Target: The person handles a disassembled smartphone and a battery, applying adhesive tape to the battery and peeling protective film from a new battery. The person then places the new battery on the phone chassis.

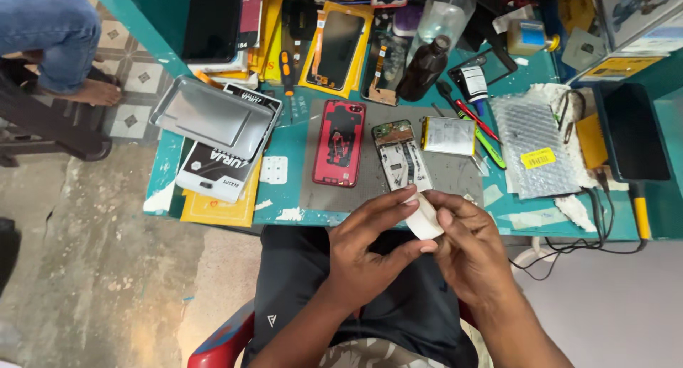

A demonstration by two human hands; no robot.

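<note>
Both hands meet over my lap at the front edge of the teal table (292, 137). My left hand (366, 250) and my right hand (469, 250) together pinch a small white roll of tape (423, 218) between fingers and thumbs. Just beyond the hands, on a grey work mat (455, 172), lie a red phone back shell (339, 142), an opened phone body with exposed circuit board (402, 154) and a flat battery (449, 136) with a yellow edge.
A grey metal tray (208, 119) rests on white boxes at the left. Phone screens and frames (338, 44), a dark bottle (423, 69), a clear bottle (445, 16), screwdrivers (477, 122), a bubble-wrap bag (533, 144) and black cables (590, 218) crowd the table. Another person's leg and bare foot (64, 48) are at far left.
</note>
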